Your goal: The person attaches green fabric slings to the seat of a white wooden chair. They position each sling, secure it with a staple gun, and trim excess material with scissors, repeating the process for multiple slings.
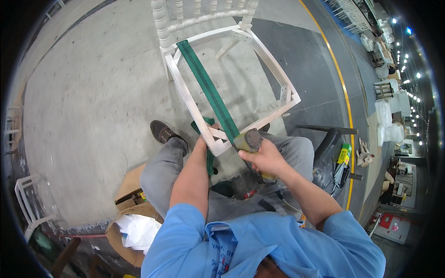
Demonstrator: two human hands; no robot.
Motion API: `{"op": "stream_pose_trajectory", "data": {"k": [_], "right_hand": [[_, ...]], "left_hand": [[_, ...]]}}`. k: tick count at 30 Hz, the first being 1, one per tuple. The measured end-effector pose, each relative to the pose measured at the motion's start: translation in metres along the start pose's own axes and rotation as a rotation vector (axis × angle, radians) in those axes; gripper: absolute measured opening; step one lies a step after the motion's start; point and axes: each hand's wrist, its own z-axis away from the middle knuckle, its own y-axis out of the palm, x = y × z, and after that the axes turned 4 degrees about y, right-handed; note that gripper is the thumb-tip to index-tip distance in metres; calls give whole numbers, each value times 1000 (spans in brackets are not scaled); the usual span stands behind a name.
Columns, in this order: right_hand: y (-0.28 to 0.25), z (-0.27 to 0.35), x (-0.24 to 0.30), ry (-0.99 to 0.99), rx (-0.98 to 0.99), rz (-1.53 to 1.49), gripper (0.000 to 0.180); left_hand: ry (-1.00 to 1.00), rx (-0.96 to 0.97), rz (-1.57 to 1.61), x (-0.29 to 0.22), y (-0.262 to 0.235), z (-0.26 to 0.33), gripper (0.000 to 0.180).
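Note:
A white wooden chair frame (187, 95) with turned spindles (161, 23) in its back stands tilted before my knees, its seat open. A strip of green webbing (206, 85) with dark stripes runs across the seat from the far left rail to the near corner. My right hand (267, 159) is wrapped round a worn yellowish staple gun (250, 140), its nose at the near rail where the webbing lies. My left hand (203, 140) is at the near left corner, closed on loose green webbing (202, 124); the frame partly hides its fingers.
A cardboard box (121, 237) with white plastic sits at lower left. On my right is a dark stool-like stand (327, 143) with a yellow-green packet (344, 154) and staple-like metal strips. A yellow floor line (340, 83) runs beyond it. White furniture (30, 204) stands far left.

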Motion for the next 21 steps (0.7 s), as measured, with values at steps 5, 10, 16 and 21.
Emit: {"op": "stream_pose_trajectory", "data": {"k": [5,10,16,21], "right_hand": [[-9,9,-2,-23,8,-61,36],[-60,47,-20,-119,-59,-201,31],[-105,81,-57,-227,-174,-372,33],[-117,92,-79,-277,-158,-433,28]], "left_hand": [[-76,-95,-8,-8,0,5,58],[-363,-333,-126,-26,-5,25,62],[-754,331,-660,-41,20,100,83],[-318,-162,-117,-49,94,103,85]]}}
